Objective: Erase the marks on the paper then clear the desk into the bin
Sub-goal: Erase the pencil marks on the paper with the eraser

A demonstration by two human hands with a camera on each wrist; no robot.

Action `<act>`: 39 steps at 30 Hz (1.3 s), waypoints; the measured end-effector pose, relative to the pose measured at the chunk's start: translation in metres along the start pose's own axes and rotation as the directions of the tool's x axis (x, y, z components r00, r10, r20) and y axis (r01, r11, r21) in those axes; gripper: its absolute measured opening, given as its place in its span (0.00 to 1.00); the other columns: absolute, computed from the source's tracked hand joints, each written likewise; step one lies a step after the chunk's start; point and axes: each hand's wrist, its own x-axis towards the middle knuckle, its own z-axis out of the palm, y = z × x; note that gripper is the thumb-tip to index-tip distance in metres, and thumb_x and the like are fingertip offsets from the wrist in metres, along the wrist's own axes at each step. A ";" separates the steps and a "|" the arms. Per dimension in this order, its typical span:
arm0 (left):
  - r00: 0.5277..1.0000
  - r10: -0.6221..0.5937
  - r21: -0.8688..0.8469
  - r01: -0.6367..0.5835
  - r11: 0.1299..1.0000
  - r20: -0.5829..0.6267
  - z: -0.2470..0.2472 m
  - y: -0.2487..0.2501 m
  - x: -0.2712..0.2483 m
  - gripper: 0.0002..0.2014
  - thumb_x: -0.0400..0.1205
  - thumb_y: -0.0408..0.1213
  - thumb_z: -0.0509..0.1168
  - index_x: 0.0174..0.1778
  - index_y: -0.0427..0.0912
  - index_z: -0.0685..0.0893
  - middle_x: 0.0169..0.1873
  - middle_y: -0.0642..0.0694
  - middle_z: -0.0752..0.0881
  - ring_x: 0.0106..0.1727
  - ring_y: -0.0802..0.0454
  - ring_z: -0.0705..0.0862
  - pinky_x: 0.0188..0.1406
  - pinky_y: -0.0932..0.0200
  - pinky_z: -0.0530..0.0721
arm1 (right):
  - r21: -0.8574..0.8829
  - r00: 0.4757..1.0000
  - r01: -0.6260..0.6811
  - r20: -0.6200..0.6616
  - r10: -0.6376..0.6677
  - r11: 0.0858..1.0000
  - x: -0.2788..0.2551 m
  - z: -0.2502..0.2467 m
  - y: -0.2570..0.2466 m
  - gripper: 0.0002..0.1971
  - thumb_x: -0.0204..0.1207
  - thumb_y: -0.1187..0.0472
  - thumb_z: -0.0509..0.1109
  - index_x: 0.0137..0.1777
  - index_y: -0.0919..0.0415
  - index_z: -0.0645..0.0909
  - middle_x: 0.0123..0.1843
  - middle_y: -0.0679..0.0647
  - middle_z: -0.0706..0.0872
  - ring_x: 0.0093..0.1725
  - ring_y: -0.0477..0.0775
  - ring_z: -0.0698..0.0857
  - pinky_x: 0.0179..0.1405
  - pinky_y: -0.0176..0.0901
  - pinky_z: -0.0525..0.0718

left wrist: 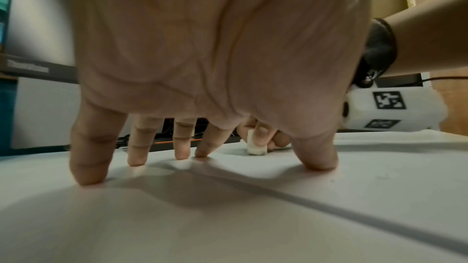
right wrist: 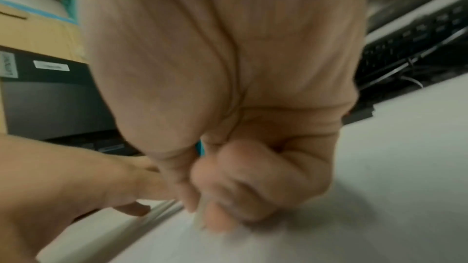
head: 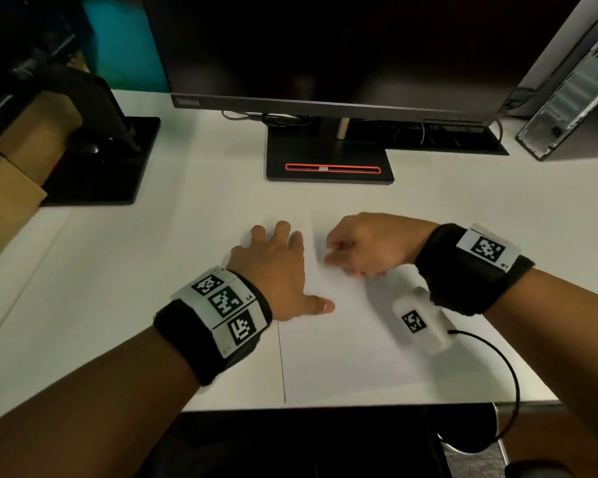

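Observation:
A white sheet of paper (head: 339,343) lies on the white desk in front of me. My left hand (head: 273,263) rests on its left part with fingers (left wrist: 87,157) spread and straight, their tips pressing down. My right hand (head: 356,250) is curled just right of it, over the sheet's upper part. It pinches a small white eraser (left wrist: 255,147) whose end touches the paper (left wrist: 329,197). In the right wrist view the curled fingers (right wrist: 243,187) are blurred and hide most of the eraser. A few faint marks (left wrist: 382,177) show on the sheet.
A black monitor (head: 325,50) on its stand (head: 328,160) stands behind the paper. A second black stand (head: 104,157) and cardboard boxes (head: 11,188) are at the left, a computer tower (head: 573,77) at the right. The desk's front edge (head: 359,407) is close below the sheet.

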 end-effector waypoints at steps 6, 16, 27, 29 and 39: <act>1.000 -0.008 0.032 0.008 0.999 -0.006 0.001 0.000 -0.002 0.58 0.71 0.80 0.58 0.86 0.41 0.54 0.83 0.49 0.55 0.81 0.39 0.59 0.64 0.43 0.79 | -0.070 0.982 -0.117 -0.156 0.105 0.991 0.004 -0.017 0.020 0.18 0.82 0.49 0.65 0.33 0.59 0.80 0.34 0.56 0.88 0.34 0.57 0.87 0.39 0.51 0.87; 1.000 -0.014 0.064 0.013 0.998 0.015 0.000 0.001 -0.003 0.59 0.72 0.80 0.57 0.88 0.40 0.48 0.85 0.48 0.50 0.84 0.38 0.54 0.68 0.41 0.78 | -0.087 0.988 -0.097 -0.126 0.086 0.991 0.007 -0.016 0.015 0.20 0.83 0.48 0.65 0.32 0.58 0.79 0.35 0.56 0.88 0.34 0.58 0.86 0.36 0.48 0.83; 0.998 -0.039 0.077 0.035 0.996 0.055 0.002 0.005 -0.005 0.59 0.75 0.79 0.53 0.89 0.39 0.42 0.87 0.47 0.43 0.87 0.35 0.47 0.74 0.37 0.73 | 0.024 0.990 -0.109 -0.084 0.110 0.994 0.009 -0.017 0.015 0.19 0.83 0.49 0.67 0.34 0.60 0.82 0.29 0.54 0.86 0.25 0.51 0.79 0.32 0.43 0.82; 0.997 -0.041 0.080 0.036 0.996 0.063 0.001 0.005 -0.006 0.59 0.76 0.79 0.53 0.89 0.39 0.40 0.87 0.48 0.42 0.87 0.35 0.46 0.75 0.36 0.73 | -0.043 0.984 -0.119 -0.136 0.112 0.992 0.009 -0.018 0.014 0.20 0.82 0.49 0.66 0.31 0.59 0.79 0.29 0.55 0.85 0.28 0.54 0.81 0.33 0.44 0.80; 0.994 -0.059 0.083 0.051 0.995 0.097 0.000 0.007 -0.007 0.57 0.77 0.78 0.50 0.89 0.41 0.37 0.88 0.50 0.37 0.87 0.34 0.42 0.75 0.33 0.72 | 0.021 0.991 -0.105 -0.078 0.106 0.994 0.011 -0.013 0.007 0.19 0.84 0.49 0.66 0.35 0.61 0.83 0.31 0.56 0.86 0.27 0.53 0.80 0.32 0.43 0.81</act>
